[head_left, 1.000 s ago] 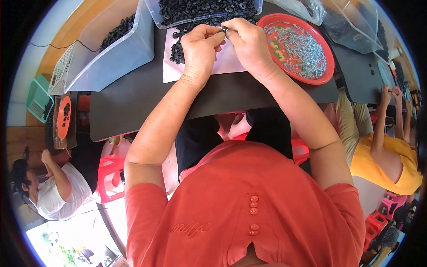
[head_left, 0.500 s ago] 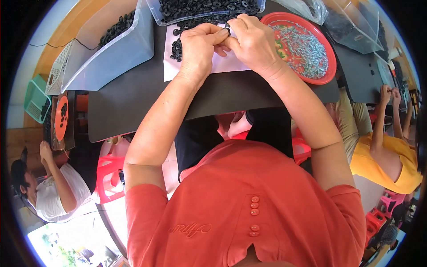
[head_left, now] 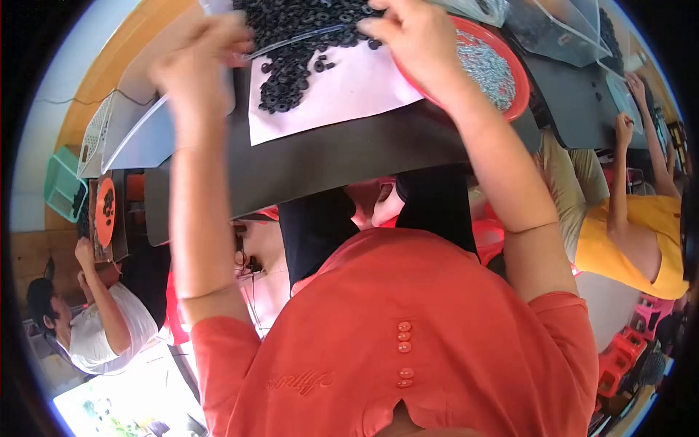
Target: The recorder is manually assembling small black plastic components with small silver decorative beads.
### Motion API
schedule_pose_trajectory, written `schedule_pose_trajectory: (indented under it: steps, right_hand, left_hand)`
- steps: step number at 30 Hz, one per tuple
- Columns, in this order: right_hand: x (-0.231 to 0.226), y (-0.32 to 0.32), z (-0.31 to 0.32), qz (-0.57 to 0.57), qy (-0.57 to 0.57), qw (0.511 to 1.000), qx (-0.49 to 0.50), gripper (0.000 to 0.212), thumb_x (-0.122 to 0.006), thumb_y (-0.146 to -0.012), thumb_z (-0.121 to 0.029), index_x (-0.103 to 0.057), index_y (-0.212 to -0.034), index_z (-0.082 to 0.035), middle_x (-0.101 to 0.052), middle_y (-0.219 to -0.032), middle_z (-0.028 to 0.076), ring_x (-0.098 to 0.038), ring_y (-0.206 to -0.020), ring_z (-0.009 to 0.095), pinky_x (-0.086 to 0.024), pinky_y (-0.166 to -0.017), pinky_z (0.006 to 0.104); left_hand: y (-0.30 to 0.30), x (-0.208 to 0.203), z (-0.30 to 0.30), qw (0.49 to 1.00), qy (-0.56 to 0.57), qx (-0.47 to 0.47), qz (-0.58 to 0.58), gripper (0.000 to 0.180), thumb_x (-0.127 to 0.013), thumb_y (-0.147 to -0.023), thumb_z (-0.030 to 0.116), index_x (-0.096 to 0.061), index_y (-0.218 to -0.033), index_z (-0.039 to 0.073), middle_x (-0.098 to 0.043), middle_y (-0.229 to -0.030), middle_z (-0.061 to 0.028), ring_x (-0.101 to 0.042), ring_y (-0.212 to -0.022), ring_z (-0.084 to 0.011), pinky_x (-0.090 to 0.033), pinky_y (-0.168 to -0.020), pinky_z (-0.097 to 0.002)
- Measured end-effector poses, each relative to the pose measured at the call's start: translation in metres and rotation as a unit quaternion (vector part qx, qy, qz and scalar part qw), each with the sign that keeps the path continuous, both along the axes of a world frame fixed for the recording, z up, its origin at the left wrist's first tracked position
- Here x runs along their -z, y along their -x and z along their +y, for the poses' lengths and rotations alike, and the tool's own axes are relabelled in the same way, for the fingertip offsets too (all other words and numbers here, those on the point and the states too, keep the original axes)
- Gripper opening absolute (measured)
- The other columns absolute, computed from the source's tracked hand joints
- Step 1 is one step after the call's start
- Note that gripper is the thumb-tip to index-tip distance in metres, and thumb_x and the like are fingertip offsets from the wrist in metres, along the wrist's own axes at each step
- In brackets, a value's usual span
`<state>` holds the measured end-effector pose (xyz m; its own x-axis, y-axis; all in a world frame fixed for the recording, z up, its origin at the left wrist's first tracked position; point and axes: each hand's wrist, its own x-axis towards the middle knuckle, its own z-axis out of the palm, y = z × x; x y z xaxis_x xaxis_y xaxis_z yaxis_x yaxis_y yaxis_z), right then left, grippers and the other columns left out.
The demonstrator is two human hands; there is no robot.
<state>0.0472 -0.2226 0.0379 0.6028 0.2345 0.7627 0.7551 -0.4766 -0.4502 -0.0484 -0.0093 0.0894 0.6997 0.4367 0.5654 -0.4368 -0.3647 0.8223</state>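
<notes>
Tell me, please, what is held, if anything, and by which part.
It cannot be told: the left hand is blurred; the right hand overlaps black pieces.

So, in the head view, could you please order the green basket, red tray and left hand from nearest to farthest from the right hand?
1. Red tray: partly hidden behind the right hand.
2. Left hand: over to the left, blurred.
3. Green basket: at the far left.

The matte black desk (head_left: 313, 162) carries a pale pinkish-white sheet (head_left: 349, 89), with a round red plastic tray (head_left: 521, 81) just right of it, a translucent, boxy plastic bin (head_left: 149, 142) to its left and a clear plastic bin (head_left: 306, 36) at its far edge.
</notes>
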Motion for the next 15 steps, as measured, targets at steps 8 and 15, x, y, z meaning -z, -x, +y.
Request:
schedule_pose_trajectory:
  steps: [8,15]
  right_hand:
    - [0.015,-0.067,-0.049,0.086,0.356,0.929,-0.042,0.013,-0.063,-0.079,-0.016,-0.062,-0.081,-0.003,-0.065,-0.079,0.013,-0.064,-0.077,0.03,-0.048,-0.068,0.044]
    - [0.028,-0.075,-0.071,0.035,0.456,0.889,-0.011,0.017,-0.065,-0.079,-0.013,-0.056,-0.086,0.0,-0.063,-0.089,0.016,-0.061,-0.088,0.037,-0.047,-0.071,0.0479]
  left_hand:
    - [-0.013,-0.005,0.07,0.876,-0.416,-0.245,-0.025,0.02,-0.071,-0.08,0.014,-0.071,-0.097,0.003,-0.069,-0.088,-0.0073,-0.064,-0.083,-0.0147,-0.05,-0.077,-0.0272]
    - [-0.025,0.062,0.007,0.938,-0.314,-0.044,0.143,0.017,-0.073,-0.075,0.008,-0.069,-0.088,-0.001,-0.066,-0.077,-0.0058,-0.059,-0.073,-0.0118,-0.048,-0.069,-0.0258]
